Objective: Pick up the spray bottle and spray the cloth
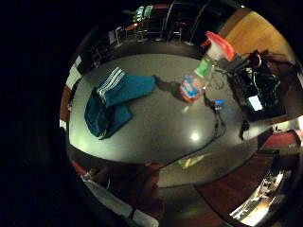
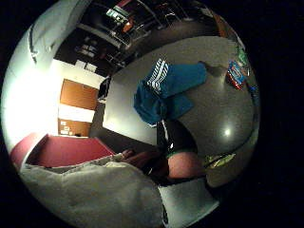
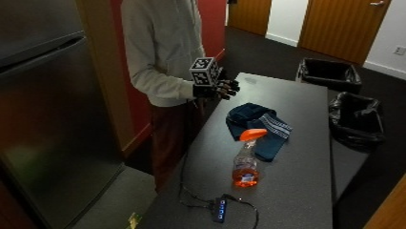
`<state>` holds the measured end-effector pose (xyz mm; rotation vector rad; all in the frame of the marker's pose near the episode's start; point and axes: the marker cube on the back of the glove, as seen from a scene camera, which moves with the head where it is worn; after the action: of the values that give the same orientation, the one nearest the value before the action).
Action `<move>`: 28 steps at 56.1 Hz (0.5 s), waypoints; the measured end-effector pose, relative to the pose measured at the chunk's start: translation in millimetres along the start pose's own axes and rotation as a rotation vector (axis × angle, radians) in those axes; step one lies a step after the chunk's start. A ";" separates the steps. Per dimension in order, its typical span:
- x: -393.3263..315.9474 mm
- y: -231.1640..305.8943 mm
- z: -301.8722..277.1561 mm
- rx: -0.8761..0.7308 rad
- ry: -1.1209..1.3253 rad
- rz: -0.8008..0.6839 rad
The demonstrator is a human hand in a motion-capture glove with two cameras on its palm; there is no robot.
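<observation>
Standing: spray bottle (image 3: pixel 245 160) upright on the grey table (image 3: pixel 298 186), untouched, orange trigger head on top, orange liquid low in a clear body with a printed label.
Landmark: the bottle serves as reference for all positions below.
Cloth: teal cloth (image 3: pixel 261 125) with white stripes lies crumpled on the table just beyond the bottle, toward the person; the two look near but apart.
Right hand: gloved right hand (image 3: pixel 218 88) is raised above the table edge, well beyond the cloth from the bottle, fingers loosely curled and holding nothing.
Palm views: the little-finger-side camera shows bottle (image 1: pixel 202 71) and cloth (image 1: pixel 116 100) both at a distance on the tabletop, which confirms no contact.
Other items: a small hub with blue lights (image 3: pixel 220 209) and its cable lie on the near side of the bottle.
Handling, judged: light plastic, mostly empty, so prone to tipping if knocked; the smooth body may be slippery.
Grip point, judged: round the narrow neck beneath the trigger head, index finger free for the trigger.
Task status: pick-up not yet begun.
</observation>
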<state>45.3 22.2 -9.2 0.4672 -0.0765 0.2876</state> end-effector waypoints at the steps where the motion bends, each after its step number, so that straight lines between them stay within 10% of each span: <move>1: 2.8 0.9 -1.2 0.011 -0.004 0.008; 28: 70.8 12.8 -25.7 0.279 -0.100 0.205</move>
<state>109.6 62.9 -16.8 0.7527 -0.1837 0.4798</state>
